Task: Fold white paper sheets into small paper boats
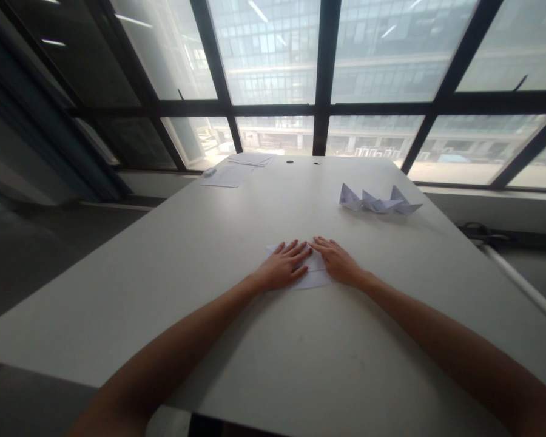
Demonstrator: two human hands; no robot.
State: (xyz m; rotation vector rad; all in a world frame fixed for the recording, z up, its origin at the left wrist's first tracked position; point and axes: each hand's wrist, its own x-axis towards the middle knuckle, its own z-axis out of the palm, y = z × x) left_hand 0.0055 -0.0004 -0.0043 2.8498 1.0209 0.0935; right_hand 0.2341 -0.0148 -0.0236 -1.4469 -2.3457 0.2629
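A folded sheet of white paper point(313, 279) lies flat on the white table, partly covered by both hands. My left hand point(286, 265) rests on its left part, palm down with the fingers stretched out. On the right side, my right hand point(337, 260) lies flat on the paper's edge, fingers extended toward the left. The fingertips of the two hands come close together near the paper's top. A crease line runs across the lower part of the sheet; the rest of the folds are hidden beneath the hands.
Several folded paper boats point(377, 203) stand in a cluster at the right of the table point(164, 273). Loose white sheets point(230, 174) lie at the far left. Two small dark spots point(290, 162) mark the far edge, before large framed windows point(273, 54).
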